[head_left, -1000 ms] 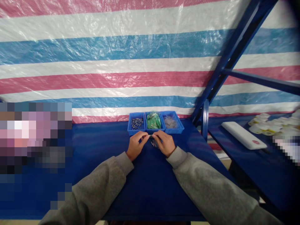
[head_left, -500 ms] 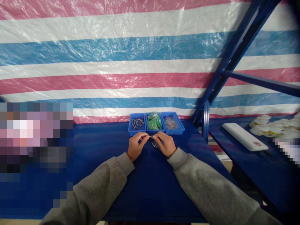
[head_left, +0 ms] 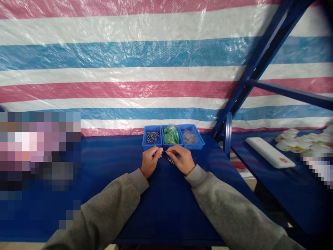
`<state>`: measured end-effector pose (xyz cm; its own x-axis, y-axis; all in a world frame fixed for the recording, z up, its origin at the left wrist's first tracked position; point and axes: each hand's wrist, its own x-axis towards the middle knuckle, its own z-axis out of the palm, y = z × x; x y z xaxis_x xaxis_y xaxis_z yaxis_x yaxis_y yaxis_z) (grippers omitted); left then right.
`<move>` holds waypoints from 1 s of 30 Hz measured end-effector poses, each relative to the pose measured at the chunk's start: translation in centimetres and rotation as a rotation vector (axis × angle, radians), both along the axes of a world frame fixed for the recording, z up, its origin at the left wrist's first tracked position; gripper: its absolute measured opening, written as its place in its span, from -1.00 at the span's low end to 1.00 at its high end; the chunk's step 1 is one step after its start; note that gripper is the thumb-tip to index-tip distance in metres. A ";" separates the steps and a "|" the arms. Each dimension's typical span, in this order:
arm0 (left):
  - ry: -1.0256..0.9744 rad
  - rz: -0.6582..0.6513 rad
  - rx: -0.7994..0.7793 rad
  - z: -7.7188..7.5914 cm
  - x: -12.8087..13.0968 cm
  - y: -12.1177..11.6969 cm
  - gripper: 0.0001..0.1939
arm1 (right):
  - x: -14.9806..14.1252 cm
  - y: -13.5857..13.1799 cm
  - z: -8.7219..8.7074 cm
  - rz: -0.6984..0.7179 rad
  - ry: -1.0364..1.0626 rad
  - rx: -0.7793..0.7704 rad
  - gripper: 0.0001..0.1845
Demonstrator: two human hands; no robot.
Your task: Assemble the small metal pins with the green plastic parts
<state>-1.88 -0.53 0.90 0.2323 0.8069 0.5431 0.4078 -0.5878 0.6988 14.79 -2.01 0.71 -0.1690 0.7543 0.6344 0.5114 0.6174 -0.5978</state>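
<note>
A thin metal pin-like piece (head_left: 164, 151) spans the small gap between my two hands. My left hand (head_left: 151, 160) pinches one end between thumb and forefinger. On the other side, my right hand (head_left: 182, 159) grips the opposite end with thumb and fingertips. Several slim metal pieces (head_left: 170, 160) lie on the blue table (head_left: 166, 208), partly hidden behind my right thumb. Just beyond my hands stand three joined blue bins. The left bin (head_left: 144, 143) holds many dark and silver metal pieces, the middle one green plastic bags (head_left: 171, 134), and the right bin (head_left: 202, 141) clear plastic bags.
A striped plastic sheet (head_left: 130, 55) hangs behind the table. To the right, a blue metal frame (head_left: 249, 73) rises by a second table, where a white oblong device (head_left: 270, 152) and several white rolls (head_left: 293, 140) lie. The left side is pixelated.
My fingertips have drawn slightly apart, and the left fingers have shifted round the thin metal piece, which now shows between them. The arms and bins stay nearly where they were.
</note>
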 end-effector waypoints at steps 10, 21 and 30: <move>0.017 -0.070 0.083 -0.3 0.1 0.0 -0.80 | 0.6 0.4 -1.8 -0.064 -0.076 0.053 -0.73; -0.081 -0.080 0.049 -0.3 0.1 -0.3 -0.86 | 0.4 0.4 -1.9 -0.064 -0.108 0.072 -0.74; 0.009 -0.035 0.028 -0.3 0.1 0.0 -0.81 | 0.7 0.6 -2.1 -0.102 -0.064 0.096 -0.73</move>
